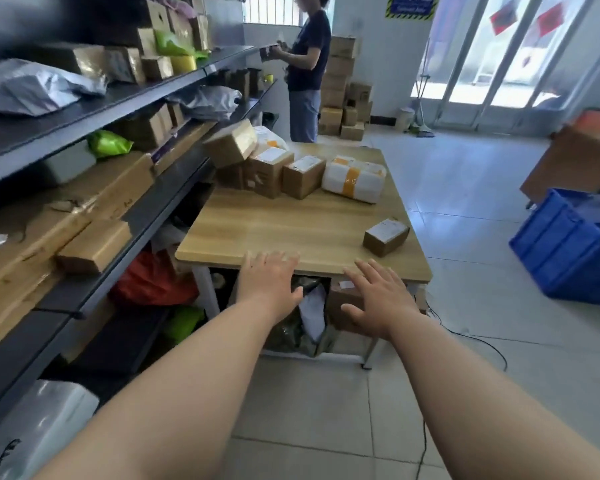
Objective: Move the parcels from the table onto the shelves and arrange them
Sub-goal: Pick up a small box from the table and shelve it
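Observation:
A wooden table stands ahead of me. A small cardboard parcel lies near its right front edge. At the far end sit several parcels: brown boxes and a white wrapped parcel with orange tape; one brown box leans tilted on the others. Dark metal shelves on the left hold boxes and bags. My left hand and my right hand reach forward over the table's near edge, fingers spread, holding nothing.
A person stands at the far end of the shelves handling a small box. Stacked cartons stand by the back wall. A blue crate sits on the floor at right. Bags and boxes lie under the table. A cable runs across the tiles.

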